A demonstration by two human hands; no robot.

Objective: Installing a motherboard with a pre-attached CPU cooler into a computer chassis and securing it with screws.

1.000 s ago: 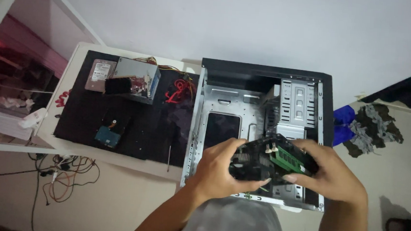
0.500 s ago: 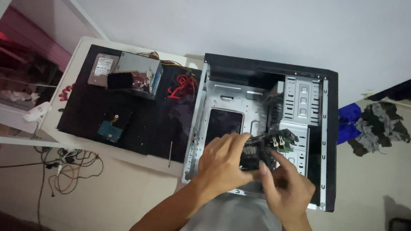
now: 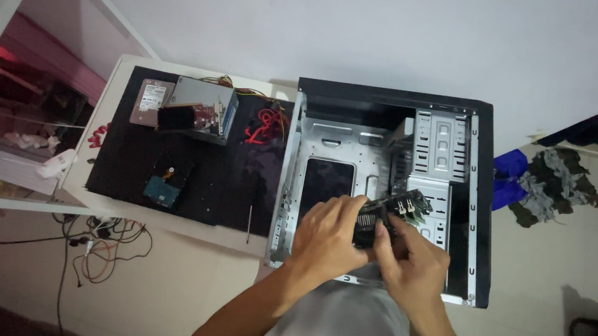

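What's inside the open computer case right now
Inside the computer case: bare metal tray, a drive cage. Left hand and right hand grip a circuit board, hiding what's beneath.

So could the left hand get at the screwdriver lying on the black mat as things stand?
Probably yes, but not at once. The screwdriver lies bare on the mat, nothing over it, just beside the case. The left hand, though, is busy gripping the circuit board with the right hand.
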